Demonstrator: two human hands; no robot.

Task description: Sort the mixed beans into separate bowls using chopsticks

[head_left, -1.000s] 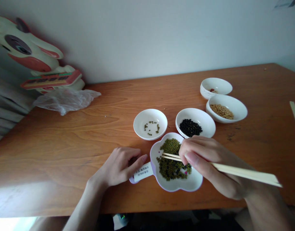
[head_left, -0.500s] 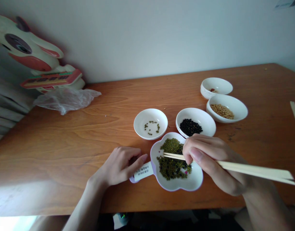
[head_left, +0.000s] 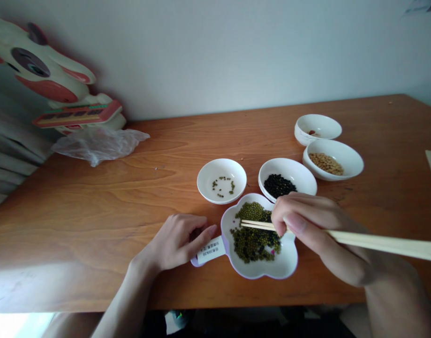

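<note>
Here's the right hand [head_left: 317, 230], pinched around wooden chopsticks [head_left: 384, 242], tips close together over the flower-shaped dish [head_left: 287, 253]; whether they hold a bean, I can't tell. Green beans [head_left: 250, 211] and darker ones lie mixed inside that dish, near the middle of the table's front edge. And the left hand [head_left: 182, 241], fingers loosely curled, has its thumb over the dish's labelled handle [head_left: 211, 251]; whether it grips, I can't tell.

Just beyond the dish, to its left, a white bowl [head_left: 204, 180] carries a sparse scatter of green beans. Just behind the dish, to its right, another bowl [head_left: 305, 180] holds black beans [head_left: 279, 186]. Farther right and back from the dish comes a bowl [head_left: 352, 162] of tan beans [head_left: 326, 163], and beyond it a bowl [head_left: 329, 124] with something reddish. Well left of the dish, there's a plastic bag [head_left: 102, 143] before a cow toy [head_left: 60, 84]!
</note>
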